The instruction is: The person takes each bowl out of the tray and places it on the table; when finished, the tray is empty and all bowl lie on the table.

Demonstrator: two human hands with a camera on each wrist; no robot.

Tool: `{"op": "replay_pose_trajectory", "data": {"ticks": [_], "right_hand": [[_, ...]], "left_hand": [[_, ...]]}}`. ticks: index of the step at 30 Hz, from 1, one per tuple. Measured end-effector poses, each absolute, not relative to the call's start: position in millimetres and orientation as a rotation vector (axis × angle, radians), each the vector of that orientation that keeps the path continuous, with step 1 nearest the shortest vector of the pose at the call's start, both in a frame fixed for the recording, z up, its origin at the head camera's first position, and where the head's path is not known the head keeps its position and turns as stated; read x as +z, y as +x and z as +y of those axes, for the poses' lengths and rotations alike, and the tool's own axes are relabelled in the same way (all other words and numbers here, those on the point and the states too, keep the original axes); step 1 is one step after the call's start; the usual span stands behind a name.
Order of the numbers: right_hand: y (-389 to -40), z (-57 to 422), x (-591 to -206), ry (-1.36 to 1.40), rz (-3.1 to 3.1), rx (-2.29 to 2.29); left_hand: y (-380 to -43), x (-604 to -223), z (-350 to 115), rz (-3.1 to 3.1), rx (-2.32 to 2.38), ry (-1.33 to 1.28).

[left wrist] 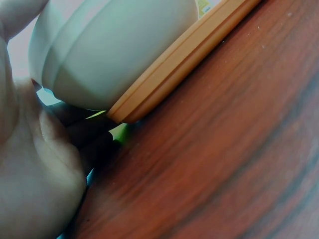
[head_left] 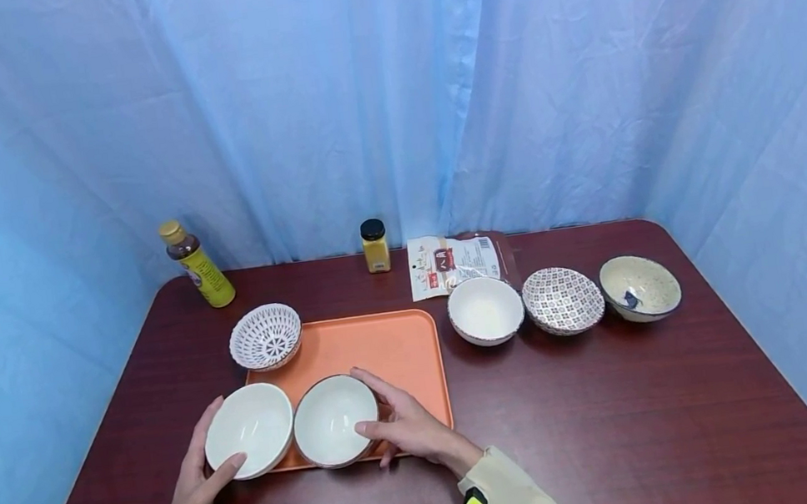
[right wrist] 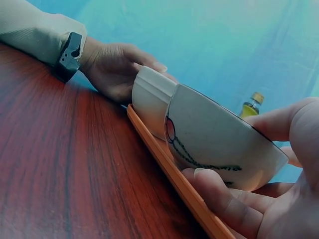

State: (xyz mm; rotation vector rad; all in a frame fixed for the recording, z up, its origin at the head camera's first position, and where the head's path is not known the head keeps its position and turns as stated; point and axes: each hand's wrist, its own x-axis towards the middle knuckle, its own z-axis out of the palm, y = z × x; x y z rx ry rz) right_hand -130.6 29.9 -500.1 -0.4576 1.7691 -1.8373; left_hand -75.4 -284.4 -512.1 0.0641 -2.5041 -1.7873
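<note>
Right hand (head_left: 411, 426) and left hand (head_left: 196, 485) each grip a bowl, thumb over the rim: the right holds a dark-rimmed white bowl (head_left: 332, 422), the left a plain white bowl (head_left: 250, 429) just beside it, both over the front of an orange tray (head_left: 388, 342). Beyond are a patterned bowl (head_left: 266, 336), three bowls in a row (head_left: 563, 300), a bottle (head_left: 206, 276), a jar (head_left: 377, 253) and a packet (head_left: 443, 264).

Glossy ceramic bowls (head_left: 248, 426), smooth plastic-looking tray (head_left: 384, 342), wood-grained tabletop (head_left: 604, 404), creased satiny cloth curtain (head_left: 325, 102)
</note>
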Motion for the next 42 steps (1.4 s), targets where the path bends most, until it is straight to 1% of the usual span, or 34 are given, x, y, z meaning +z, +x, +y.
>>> {"op": "replay_pose_trajectory", "data": {"ticks": [10,19,28,35,42], "right_hand": [[-129,29,-499,-0.384,1.748,-1.931],[-128,39,-490,-0.359,1.795,-1.965],[-128,57,-476,-0.401,1.800,-2.016],[-128,76,-466,-0.367,1.767,-2.077],[-129,97,-464,-0.340,1.749,-2.135]], "left_hand": [[-73,-510,-284,-2.506,-1.805,0.071],[-75,-510,-284,-2.545,-1.798,0.117],[-78,-510,-284,-2.575,-1.792,0.153],[-78,-510,-285,-2.589,-1.811,0.205],[-78,-508,-285,-2.592,-1.818,0.229]]}}
